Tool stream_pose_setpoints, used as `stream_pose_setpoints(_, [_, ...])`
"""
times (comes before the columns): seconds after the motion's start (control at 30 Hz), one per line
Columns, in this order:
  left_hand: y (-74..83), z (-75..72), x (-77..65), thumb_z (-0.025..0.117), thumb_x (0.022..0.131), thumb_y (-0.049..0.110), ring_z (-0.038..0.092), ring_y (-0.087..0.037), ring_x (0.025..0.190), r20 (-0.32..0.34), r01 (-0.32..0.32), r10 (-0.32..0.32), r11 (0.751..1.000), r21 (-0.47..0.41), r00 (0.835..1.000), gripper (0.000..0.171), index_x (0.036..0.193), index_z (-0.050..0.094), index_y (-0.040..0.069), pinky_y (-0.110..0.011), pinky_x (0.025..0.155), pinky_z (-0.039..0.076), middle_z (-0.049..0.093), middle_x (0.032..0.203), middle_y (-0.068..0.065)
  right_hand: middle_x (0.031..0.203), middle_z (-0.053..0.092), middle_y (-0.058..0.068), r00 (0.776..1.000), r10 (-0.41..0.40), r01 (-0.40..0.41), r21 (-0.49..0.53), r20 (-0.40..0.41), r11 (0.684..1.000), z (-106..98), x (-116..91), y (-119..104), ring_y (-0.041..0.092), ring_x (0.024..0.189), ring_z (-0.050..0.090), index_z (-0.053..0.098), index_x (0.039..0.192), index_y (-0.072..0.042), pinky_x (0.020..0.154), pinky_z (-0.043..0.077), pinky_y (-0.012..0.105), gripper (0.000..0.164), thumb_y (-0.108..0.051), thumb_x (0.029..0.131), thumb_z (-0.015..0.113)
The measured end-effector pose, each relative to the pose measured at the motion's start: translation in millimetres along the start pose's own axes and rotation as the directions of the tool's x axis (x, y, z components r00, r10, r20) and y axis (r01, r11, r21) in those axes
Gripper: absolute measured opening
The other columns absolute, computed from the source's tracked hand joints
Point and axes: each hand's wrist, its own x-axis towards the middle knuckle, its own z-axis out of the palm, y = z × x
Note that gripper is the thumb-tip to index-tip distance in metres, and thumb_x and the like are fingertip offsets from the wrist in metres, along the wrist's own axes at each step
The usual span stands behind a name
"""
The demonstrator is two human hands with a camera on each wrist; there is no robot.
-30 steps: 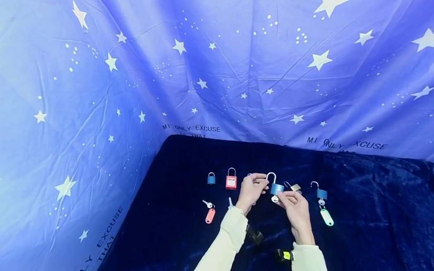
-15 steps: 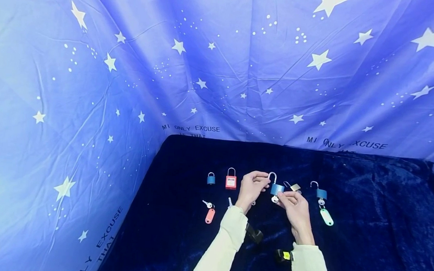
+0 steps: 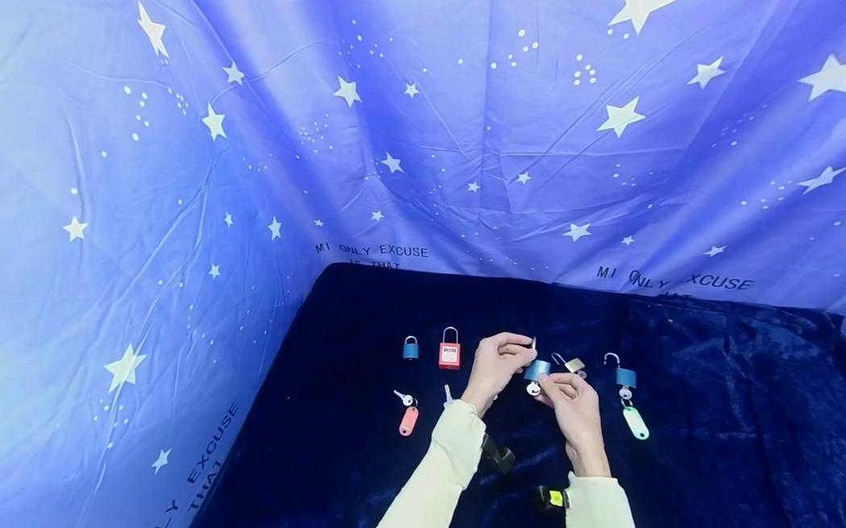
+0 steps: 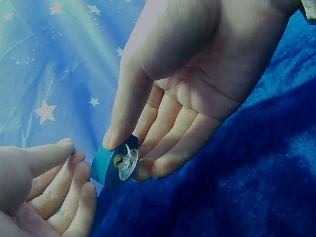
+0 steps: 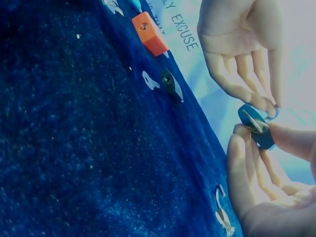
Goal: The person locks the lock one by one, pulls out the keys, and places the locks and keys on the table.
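In the head view my right hand [image 3: 576,407] holds a blue padlock [image 3: 537,370] by its body, with a silver key [image 3: 534,389] sticking out of the bottom. My left hand [image 3: 496,369] pinches the padlock's raised shackle [image 3: 534,344], which shows nearly edge-on. In the left wrist view the right thumb presses one side of the padlock [image 4: 102,167], and the key [image 4: 129,164] sits in its keyhole. The right wrist view shows the left fingertips around the shackle, above the padlock body [image 5: 266,139] between the right thumb and fingers.
Dark blue velvet covers the table [image 3: 732,444]. To the left lie a small blue padlock [image 3: 410,349], a red padlock [image 3: 450,354] and keys with a red tag [image 3: 408,421]. An opened brass padlock [image 3: 573,364] and an opened blue padlock [image 3: 626,377] with green-edged tag [image 3: 635,423] lie right.
The shackle has turned from showing its full hook to nearly edge-on. My left fingers have moved slightly right over it, while the padlock body and right hand have shifted slightly left.
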Motion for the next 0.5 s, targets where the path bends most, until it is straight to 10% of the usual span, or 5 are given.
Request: stream_pose_setpoints(0.5, [-1.1,-6.9,6.8,0.08,0.084,0.018,0.068,-0.004,0.078,-0.077,-0.023,0.035,0.989,0.146,0.996,0.028,0.109,0.073,0.007,-0.02,0.072,0.055,0.074,0.102,-0.013,0.081,0.069,-0.01,1.0,0.006,-0.005,-0.053,0.026,0.999,-0.1,-2.1,-1.6,0.003,0.075,0.068,0.056,0.114,0.006,0.079,0.056,0.02,0.031,-0.02,0.098,0.064])
